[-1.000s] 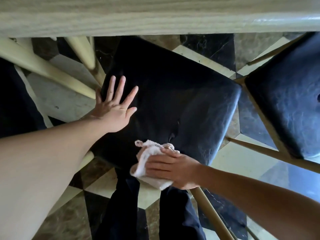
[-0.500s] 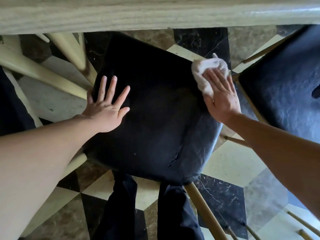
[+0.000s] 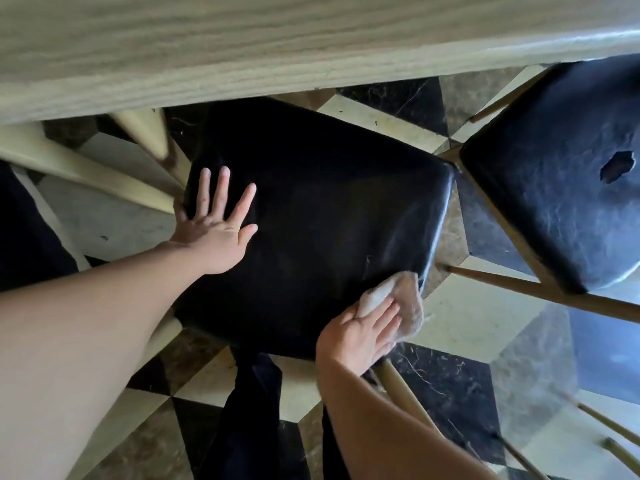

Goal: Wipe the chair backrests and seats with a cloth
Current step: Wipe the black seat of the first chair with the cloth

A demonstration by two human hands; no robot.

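Seat-wiping step, seen from the head camera. At left, the left hand (image 3: 216, 233) lies flat with fingers spread on the near-left part of the black chair seat (image 3: 311, 216), pressing down and holding nothing; its role appears to be to steady the chair. Right of that hand stretches the bare padded surface, partly tucked under the wooden table edge (image 3: 242, 57). Further right, the right hand (image 3: 360, 336) presses the pale cloth (image 3: 398, 299) against the seat's near-right corner, fingers straight and close together on top of the fabric, which bulges out beyond the fingertips and is blurred. Whether the thumb pinches the cloth cannot be told. Beyond the cloth, to its upper right, a second black seat (image 3: 561, 174) with a torn patch stands apart. The next move likely calls for another pass away from this corner, with pressure kept flat, then the backrest.
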